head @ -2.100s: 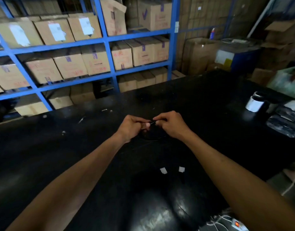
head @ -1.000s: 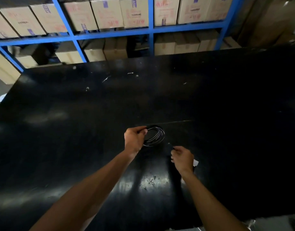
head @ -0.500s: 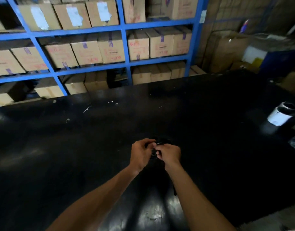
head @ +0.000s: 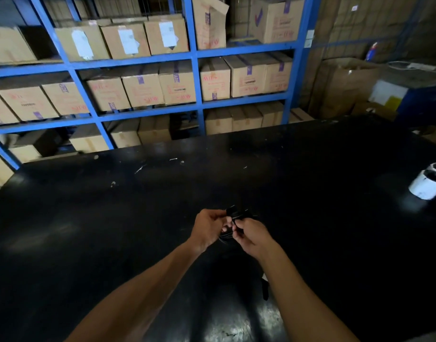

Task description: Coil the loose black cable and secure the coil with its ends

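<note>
Shelving of blue steel (head: pixel 198 77), stacked with brown cardboard boxes (head: pixel 143 87), fills the back of our view, and the wide glossy black table (head: pixel 88 230) spreads below it. A white tape roll (head: pixel 428 183) sits far right, partly cut off. Above the table's middle, our left hand (head: pixel 208 228) and right hand (head: pixel 252 235) meet, fingers pinched shut on the thin black cable coil (head: pixel 233 214) between them. Black on black, its axis and ends are hard to make out.
</note>
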### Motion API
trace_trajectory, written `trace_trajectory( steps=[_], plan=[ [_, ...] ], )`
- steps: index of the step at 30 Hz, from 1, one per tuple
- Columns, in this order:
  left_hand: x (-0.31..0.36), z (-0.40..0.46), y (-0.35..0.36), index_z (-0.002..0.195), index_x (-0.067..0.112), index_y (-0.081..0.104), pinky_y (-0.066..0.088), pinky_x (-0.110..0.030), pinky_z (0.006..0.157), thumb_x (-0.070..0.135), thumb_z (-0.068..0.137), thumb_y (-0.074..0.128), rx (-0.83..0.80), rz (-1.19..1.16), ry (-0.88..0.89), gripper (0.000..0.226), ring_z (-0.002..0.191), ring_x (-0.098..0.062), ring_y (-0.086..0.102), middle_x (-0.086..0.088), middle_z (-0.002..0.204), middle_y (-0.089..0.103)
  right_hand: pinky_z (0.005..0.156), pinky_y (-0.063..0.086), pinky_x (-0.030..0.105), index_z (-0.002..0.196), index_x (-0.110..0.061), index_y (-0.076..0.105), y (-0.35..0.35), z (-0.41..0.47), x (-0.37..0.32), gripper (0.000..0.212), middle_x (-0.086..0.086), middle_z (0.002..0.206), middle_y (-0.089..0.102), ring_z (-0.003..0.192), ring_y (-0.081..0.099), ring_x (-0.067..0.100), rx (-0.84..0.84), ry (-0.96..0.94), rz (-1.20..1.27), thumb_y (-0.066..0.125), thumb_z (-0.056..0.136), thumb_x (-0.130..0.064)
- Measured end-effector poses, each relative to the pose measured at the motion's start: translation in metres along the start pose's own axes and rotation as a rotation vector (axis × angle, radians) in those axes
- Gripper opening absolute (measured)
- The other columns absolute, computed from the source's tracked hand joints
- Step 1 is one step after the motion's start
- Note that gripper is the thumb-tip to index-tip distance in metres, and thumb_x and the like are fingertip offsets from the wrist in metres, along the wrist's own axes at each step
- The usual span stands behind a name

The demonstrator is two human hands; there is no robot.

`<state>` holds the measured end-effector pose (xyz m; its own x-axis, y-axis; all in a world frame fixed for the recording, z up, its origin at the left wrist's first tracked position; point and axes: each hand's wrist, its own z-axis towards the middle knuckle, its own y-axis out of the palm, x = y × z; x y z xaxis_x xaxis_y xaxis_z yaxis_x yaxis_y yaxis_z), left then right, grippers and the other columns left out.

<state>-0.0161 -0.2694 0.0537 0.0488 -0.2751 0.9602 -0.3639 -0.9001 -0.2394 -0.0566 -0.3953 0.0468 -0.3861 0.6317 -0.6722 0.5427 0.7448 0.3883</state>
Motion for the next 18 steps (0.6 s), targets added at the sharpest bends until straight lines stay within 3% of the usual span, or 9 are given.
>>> trace_trajectory(
  steps=[3, 5, 8, 12, 16, 18],
  plan=[
    [0.0, 0.001, -0.002, 0.098, 0.012, 0.08, 0.052, -0.019, 0.063, 0.003, 0.092, 0.063, 0.135, 0.029, 0.0, 0.02, 0.067, -0.013, 0.064, -0.01, 0.074, 0.075, 0.075, 0.056, 0.027, 0.098, 0.008, 0.068, 0.007, -0.003, -0.002, 0.014, 0.021, 0.103, 0.071, 0.088, 0.069, 0.02, -0.038, -0.043, 0.016, 0.055, 0.095, 0.008],
    [0.0, 0.003, -0.005, 0.099, 0.009, 0.079, 0.051, -0.015, 0.057, 0.003, 0.092, 0.063, 0.181, 0.034, -0.025, 0.018, 0.061, -0.01, 0.063, -0.004, 0.069, 0.071, 0.077, 0.059, 0.028, 0.099, 0.003, 0.07, 0.011, -0.01, -0.002, 0.012, 0.018, 0.103, 0.072, 0.093, 0.072, 0.022, 0.03, -0.145, -0.112, 0.063, 0.091, 0.007],
    [0.004, 0.007, -0.009, 0.102, 0.008, 0.078, 0.053, -0.015, 0.059, 0.003, 0.092, 0.063, 0.176, 0.029, -0.05, 0.018, 0.066, -0.01, 0.066, -0.004, 0.075, 0.073, 0.073, 0.063, 0.026, 0.103, -0.013, 0.067, 0.013, -0.016, -0.001, 0.02, 0.007, 0.098, 0.073, 0.083, 0.074, 0.015, 0.158, -0.455, -0.457, 0.07, 0.088, 0.0],
    [0.008, 0.012, -0.013, 0.1, 0.007, 0.078, 0.054, -0.019, 0.062, 0.004, 0.091, 0.065, 0.158, 0.041, -0.058, 0.017, 0.067, -0.012, 0.066, -0.005, 0.074, 0.072, 0.077, 0.057, 0.017, 0.109, -0.012, 0.073, 0.009, -0.016, -0.004, 0.022, 0.003, 0.103, 0.072, 0.088, 0.072, 0.013, 0.11, -0.815, -0.971, 0.069, 0.089, -0.005],
    [0.012, 0.013, -0.02, 0.089, 0.008, 0.079, 0.052, -0.024, 0.064, 0.002, 0.089, 0.066, 0.072, 0.018, -0.062, 0.014, 0.062, -0.013, 0.062, -0.007, 0.067, 0.069, 0.083, 0.057, 0.025, 0.115, -0.008, 0.07, -0.001, -0.012, -0.014, 0.023, 0.007, 0.11, 0.065, 0.094, 0.067, 0.017, -0.021, -1.112, -1.369, 0.063, 0.093, -0.006],
    [0.014, 0.012, -0.019, 0.085, 0.003, 0.078, 0.049, -0.022, 0.06, 0.0, 0.089, 0.065, 0.02, 0.005, -0.06, 0.013, 0.059, -0.011, 0.058, -0.006, 0.065, 0.065, 0.078, 0.058, 0.03, 0.11, -0.007, 0.072, -0.004, -0.01, -0.02, 0.019, 0.009, 0.105, 0.066, 0.088, 0.069, 0.021, -0.022, -1.266, -1.532, 0.061, 0.096, -0.012]
  ],
)
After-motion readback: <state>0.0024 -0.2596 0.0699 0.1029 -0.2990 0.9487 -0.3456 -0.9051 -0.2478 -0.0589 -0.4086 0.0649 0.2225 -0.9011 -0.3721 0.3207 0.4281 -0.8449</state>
